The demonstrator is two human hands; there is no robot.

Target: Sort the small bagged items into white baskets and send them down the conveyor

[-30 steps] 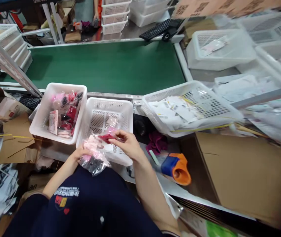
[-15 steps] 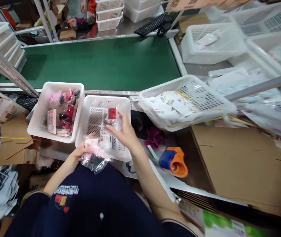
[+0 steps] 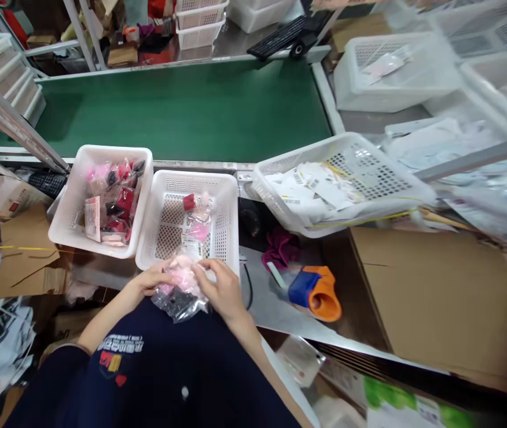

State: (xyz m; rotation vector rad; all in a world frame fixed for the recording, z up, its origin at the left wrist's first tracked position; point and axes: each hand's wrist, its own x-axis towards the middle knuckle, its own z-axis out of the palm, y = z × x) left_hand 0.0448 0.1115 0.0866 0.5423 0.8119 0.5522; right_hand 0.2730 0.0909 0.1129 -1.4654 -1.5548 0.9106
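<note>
Close to my body, my left hand (image 3: 151, 280) and my right hand (image 3: 221, 290) both grip a clear plastic bag (image 3: 182, 291) with pink and black soft contents. The left fingers pinch its left side, while the right thumb and fingers close on its right side. Just beyond the bag is a white perforated basket (image 3: 146, 249), its near edge partly hidden by the bag and hands. Inside that basket lie a small red packet (image 3: 189, 202), a pink item in clear wrap (image 3: 198, 230) and a white label (image 3: 191, 245).
Left of it stands a white bin (image 3: 68, 220) full of bagged red, pink and black items. A tilted basket (image 3: 280, 217) of white labels is at right. An orange and blue tape dispenser (image 3: 320, 292) lies nearby. A green conveyor belt (image 3: 182, 113) runs behind.
My right hand has come back from over the basket to the bag and now grips it. The red packet lies farther left in the basket, and a pink item shows beside it.
</note>
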